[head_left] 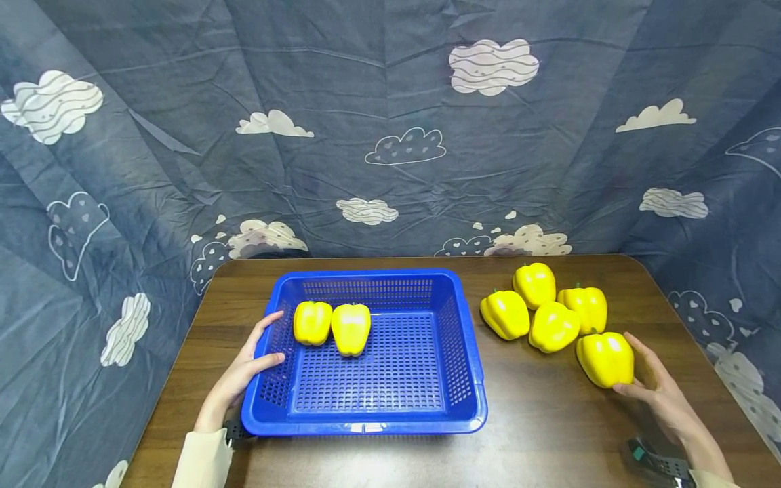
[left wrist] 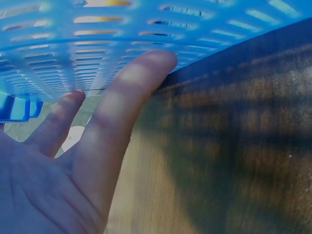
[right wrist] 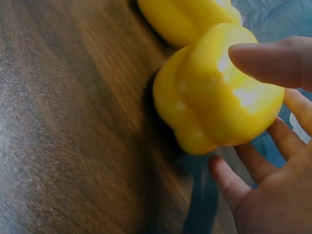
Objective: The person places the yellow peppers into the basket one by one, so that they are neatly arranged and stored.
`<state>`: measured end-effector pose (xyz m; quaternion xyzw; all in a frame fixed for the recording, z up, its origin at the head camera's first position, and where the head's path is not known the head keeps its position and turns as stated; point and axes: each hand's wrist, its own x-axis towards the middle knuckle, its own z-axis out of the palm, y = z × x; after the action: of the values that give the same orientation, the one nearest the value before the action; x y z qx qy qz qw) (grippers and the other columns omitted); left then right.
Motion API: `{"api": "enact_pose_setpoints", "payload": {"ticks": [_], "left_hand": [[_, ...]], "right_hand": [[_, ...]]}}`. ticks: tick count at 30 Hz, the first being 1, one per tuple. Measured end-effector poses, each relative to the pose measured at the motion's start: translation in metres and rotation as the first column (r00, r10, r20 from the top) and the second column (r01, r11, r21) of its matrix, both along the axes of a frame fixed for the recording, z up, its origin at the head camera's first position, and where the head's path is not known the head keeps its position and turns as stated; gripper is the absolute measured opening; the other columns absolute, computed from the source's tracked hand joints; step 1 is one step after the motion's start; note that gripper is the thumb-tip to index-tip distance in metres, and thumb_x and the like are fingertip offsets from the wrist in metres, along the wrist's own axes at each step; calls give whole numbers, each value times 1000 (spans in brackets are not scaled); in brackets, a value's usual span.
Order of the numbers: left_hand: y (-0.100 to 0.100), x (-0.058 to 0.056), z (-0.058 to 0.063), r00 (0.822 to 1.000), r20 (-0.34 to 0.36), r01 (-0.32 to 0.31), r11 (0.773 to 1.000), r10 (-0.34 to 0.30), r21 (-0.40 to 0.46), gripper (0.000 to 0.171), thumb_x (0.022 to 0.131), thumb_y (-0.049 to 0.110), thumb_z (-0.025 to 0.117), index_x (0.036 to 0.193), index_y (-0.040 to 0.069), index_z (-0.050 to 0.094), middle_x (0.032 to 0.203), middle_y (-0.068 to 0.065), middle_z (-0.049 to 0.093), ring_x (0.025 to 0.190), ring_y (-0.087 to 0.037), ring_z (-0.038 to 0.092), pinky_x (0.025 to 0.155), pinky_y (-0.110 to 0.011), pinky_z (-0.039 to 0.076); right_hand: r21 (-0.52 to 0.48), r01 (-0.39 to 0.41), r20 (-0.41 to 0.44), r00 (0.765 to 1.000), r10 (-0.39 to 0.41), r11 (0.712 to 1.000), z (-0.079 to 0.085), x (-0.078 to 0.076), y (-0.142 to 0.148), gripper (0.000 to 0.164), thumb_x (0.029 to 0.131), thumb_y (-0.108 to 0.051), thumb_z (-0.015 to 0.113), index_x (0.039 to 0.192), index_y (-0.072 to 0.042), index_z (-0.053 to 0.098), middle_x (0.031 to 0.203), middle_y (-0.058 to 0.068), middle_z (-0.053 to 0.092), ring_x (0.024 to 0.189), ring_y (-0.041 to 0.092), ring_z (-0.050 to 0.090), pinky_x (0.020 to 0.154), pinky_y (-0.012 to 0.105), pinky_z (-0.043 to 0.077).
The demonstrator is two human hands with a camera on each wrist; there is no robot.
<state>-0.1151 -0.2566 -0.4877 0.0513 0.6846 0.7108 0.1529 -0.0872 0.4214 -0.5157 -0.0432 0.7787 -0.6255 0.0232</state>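
Note:
In the head view, my left hand [head_left: 241,366] is at the left side of a blue plastic basket [head_left: 366,428], thumb and fingers spread at its rim. The left wrist view has its thumb [left wrist: 124,97] extended along the slotted wall. Two yellow bell peppers [head_left: 313,323] lie inside the basket, towards its back left. At the right, my right hand [head_left: 662,386] reaches round the right side of a yellow bell pepper [head_left: 606,359] on the table. Its thumb [right wrist: 273,61] overlaps that pepper in the right wrist view, with the other fingers spread beneath.
Several more yellow bell peppers [head_left: 554,327] are grouped right of the basket, close to the one at my right hand. The brown wooden table [head_left: 518,420] ends at a dark blue cloth [head_left: 415,190] with cloud prints, hanging behind and at both sides.

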Motion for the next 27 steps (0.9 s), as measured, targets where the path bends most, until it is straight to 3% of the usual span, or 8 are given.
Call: {"api": "enact_pose_setpoints", "payload": {"ticks": [6,9,14,24,27], "left_hand": [[-1,0,0,1000,-6,-1,1000,1,-6,71,92,3,52,150,22,16,149,-27,14,123,-47,32,86,-51,46],[-1,0,-1,1000,-7,-3,1000,3,-10,71,92,4,53,150,22,17,149,-27,14,123,-48,32,86,-51,46],[-1,-1,-1,1000,-4,-1,1000,1,-14,71,92,4,53,150,22,17,150,-26,14,123,-48,32,86,-52,46],[-1,0,1,1000,-1,-2,1000,2,-13,71,92,3,52,150,22,16,150,-26,13,123,-47,32,86,-51,46],[0,0,1,1000,4,-3,1000,3,-18,71,92,4,53,150,22,16,151,-25,12,124,-48,31,86,-51,46]], "right_hand": [[50,27,-15,1000,-26,998,-4,1,-2,89,87,14,53,154,-26,11,153,-13,12,131,-3,12,96,4,21],[122,52,-9,999,-51,991,-5,1,-3,89,88,11,56,154,-26,10,155,-12,9,132,0,11,94,4,24],[147,71,8,997,-73,987,-5,1,-5,89,88,9,57,154,-27,9,157,-6,4,133,1,10,94,4,24],[90,129,32,991,-132,988,-1,4,-8,86,89,6,59,153,-29,14,152,-10,14,134,2,13,97,5,22],[24,147,43,988,-148,989,1,6,-8,84,89,6,59,153,-30,17,150,-10,18,134,2,15,95,5,25]]}}
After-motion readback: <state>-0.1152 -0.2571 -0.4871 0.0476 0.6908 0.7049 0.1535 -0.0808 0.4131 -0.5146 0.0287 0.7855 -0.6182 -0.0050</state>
